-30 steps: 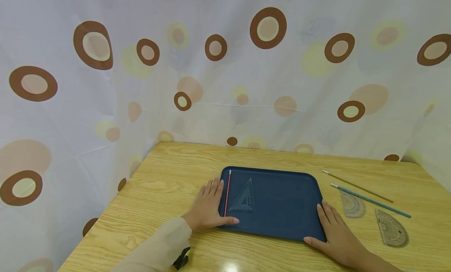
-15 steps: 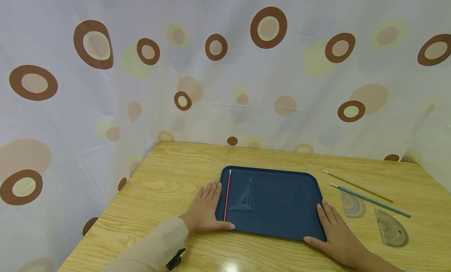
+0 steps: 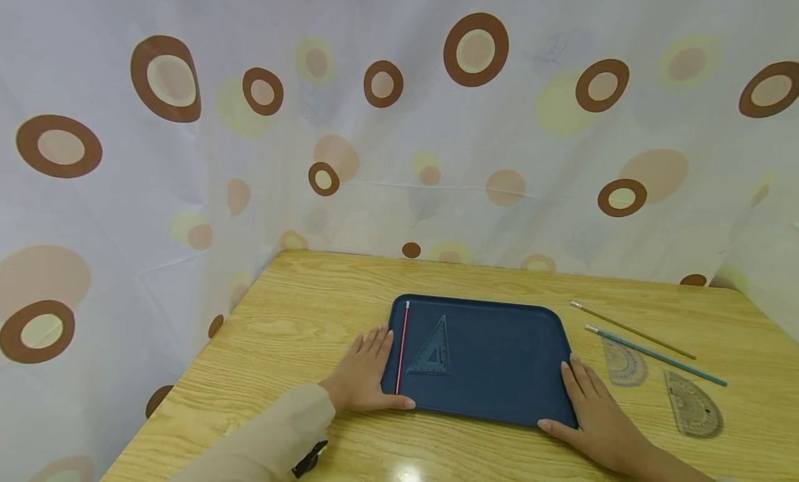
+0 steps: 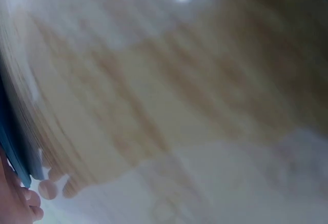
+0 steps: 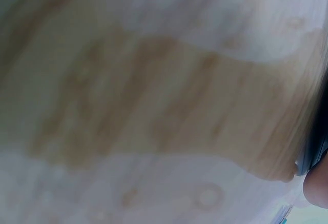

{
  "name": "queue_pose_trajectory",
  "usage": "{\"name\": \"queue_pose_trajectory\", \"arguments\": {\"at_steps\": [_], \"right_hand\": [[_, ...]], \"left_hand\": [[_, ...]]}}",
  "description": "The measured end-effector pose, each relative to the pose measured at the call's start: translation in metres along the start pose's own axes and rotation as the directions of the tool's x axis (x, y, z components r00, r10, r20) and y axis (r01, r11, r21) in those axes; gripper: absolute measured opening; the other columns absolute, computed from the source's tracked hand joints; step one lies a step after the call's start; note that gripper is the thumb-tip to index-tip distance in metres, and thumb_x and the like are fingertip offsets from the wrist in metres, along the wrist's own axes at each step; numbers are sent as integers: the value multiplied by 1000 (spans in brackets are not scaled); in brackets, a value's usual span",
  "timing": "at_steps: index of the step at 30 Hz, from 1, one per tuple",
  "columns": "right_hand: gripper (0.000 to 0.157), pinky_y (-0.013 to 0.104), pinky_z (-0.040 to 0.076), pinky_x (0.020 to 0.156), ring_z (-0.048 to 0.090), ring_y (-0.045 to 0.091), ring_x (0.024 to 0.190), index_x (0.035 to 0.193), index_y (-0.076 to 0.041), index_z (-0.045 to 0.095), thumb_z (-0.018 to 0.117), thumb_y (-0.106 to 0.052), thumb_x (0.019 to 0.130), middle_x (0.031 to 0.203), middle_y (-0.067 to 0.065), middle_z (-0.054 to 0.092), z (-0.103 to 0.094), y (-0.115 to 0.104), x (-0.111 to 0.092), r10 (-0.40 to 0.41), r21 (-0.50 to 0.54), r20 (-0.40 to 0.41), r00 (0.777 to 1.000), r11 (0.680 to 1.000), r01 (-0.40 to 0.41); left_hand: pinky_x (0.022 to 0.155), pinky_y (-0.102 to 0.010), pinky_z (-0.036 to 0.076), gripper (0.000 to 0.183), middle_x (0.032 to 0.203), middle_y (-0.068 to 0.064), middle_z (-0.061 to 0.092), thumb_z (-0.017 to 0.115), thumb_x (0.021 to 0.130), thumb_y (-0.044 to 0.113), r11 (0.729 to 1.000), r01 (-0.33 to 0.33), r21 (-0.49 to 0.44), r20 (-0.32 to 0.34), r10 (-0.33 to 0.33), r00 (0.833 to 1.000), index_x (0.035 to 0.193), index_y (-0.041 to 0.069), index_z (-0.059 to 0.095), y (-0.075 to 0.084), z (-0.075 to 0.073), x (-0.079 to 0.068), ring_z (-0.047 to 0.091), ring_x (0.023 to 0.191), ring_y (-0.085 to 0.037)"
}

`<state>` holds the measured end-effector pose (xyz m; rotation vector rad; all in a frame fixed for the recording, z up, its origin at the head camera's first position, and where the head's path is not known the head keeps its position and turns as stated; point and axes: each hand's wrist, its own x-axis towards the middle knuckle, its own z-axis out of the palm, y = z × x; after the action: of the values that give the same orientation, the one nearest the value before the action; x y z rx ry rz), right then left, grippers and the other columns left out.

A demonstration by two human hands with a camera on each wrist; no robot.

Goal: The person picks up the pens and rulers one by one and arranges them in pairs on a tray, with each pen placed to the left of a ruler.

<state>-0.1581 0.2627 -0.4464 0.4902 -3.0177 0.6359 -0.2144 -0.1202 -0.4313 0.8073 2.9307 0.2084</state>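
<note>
A dark blue tray (image 3: 499,364) lies on the table in front of me in the head view. On it, near the left side, are a red pencil (image 3: 403,343) and a clear triangular set square (image 3: 439,357). My left hand (image 3: 365,376) rests along the tray's left edge, fingers straight, thumb stretched across the front left corner. At the opposite side my right hand (image 3: 598,414) lies against the right edge, its thumb at the front right corner. Each wrist view catches only a sliver of the tray, beside blurred fingertips (image 4: 33,198) on the left and one finger (image 5: 319,185) on the right.
Right of the tray, a gold pencil (image 3: 633,329) and a teal pencil (image 3: 662,358) lie on the wooden table (image 3: 299,315). Two clear protractors, one partly under the teal pencil (image 3: 626,366) and one nearer (image 3: 694,409), lie there too. A patterned curtain (image 3: 424,135) hangs behind.
My left hand has slid slightly toward me along the tray's left edge, and its thumb has moved down onto the front rim, uncovering the red pencil's lower end. My right hand stays put.
</note>
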Motion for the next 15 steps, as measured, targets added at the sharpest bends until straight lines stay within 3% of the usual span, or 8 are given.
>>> {"name": "queue_pose_trajectory", "arguments": {"at_steps": [15], "right_hand": [[101,66,18,101,8,52,137,145,9,12,59,-55,83,150,34,8,-2,1,1,11,4,35,999,1000,-11]], "left_hand": [[115,-52,15,119,155,-19,9,39,72,84,1000,-22,-7,6,22,1000,148,-2,9,-1,1,2,10,144,-33]]}}
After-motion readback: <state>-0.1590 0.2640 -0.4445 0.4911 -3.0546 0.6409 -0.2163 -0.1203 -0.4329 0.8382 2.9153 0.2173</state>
